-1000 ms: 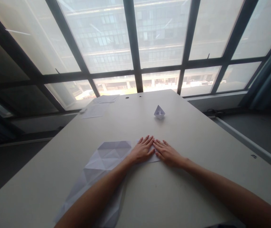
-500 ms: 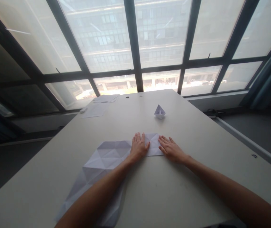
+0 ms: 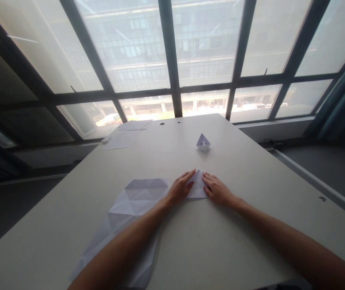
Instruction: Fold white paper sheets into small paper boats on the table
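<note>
A small folded white paper lies flat on the pale table in front of me. My left hand rests on its left part with fingers stretched flat and angled to the right. My right hand lies flat on its right edge, fingers out and pointing toward the paper's top. The two sets of fingertips nearly meet at the paper's upper point. Under my left forearm lies a large creased white sheet, spread flat.
A small folded paper boat stands farther back on the table. Loose white sheets lie at the far left corner. Beyond the far table edge is a large window wall with dark frames. The floor drops off on both sides.
My hands parted half a second ago and showed the folded paper; now my left hand has turned rightward and its fingertips have closed in toward my right hand's over the paper's top.
</note>
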`<state>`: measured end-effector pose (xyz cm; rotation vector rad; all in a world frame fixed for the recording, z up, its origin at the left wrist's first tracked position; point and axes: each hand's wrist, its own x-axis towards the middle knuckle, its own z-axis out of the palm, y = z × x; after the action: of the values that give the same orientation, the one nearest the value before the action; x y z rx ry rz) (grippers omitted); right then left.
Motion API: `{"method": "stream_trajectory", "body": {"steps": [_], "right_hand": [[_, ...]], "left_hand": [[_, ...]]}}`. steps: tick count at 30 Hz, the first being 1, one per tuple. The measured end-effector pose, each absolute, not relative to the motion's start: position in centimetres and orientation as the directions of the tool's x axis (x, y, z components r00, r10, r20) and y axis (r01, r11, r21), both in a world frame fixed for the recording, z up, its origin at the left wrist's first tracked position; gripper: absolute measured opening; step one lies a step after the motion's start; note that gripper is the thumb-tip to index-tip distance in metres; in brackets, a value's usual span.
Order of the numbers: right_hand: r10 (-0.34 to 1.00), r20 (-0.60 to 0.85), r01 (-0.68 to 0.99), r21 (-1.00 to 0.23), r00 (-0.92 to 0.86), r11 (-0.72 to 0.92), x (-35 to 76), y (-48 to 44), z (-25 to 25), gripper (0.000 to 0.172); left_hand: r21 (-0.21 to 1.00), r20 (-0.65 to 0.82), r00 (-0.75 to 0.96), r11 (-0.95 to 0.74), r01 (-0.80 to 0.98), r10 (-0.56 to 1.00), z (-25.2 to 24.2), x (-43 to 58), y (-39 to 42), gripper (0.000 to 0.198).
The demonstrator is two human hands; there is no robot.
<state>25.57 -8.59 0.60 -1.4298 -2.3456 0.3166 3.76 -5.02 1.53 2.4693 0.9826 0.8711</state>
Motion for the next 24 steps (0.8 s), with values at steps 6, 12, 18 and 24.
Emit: {"method": "stream_trajectory", "body": {"steps": [6, 12, 18, 24], "right_hand": [[0.877, 0.215, 0.787, -0.387, -0.429, 0.480, 25.7, -8.4, 0.2, 0.058], [0.867, 0.253, 0.785, -0.371, -0.429, 0.496, 25.8, -8.2, 0.4, 0.057], [0.837, 0.325, 0.770, -0.344, -0.440, 0.538, 26.1, -8.3, 1.3, 0.048], [0.821, 0.331, 0.762, -0.323, -0.465, 0.562, 26.4, -8.3, 1.4, 0.045]], "left_hand": [[0.305, 0.254, 0.785, -0.817, 0.490, 0.565, 1.7, 4.4, -5.6, 0.050], [0.224, 0.180, 0.809, -0.825, 0.520, 0.559, 2.1, 4.3, -5.9, 0.054], [0.228, 0.172, 0.797, -0.810, 0.540, 0.579, 2.3, 4.3, -6.1, 0.046], [0.228, 0.163, 0.809, -0.819, 0.526, 0.565, 2.7, 4.2, -6.3, 0.045]]}}
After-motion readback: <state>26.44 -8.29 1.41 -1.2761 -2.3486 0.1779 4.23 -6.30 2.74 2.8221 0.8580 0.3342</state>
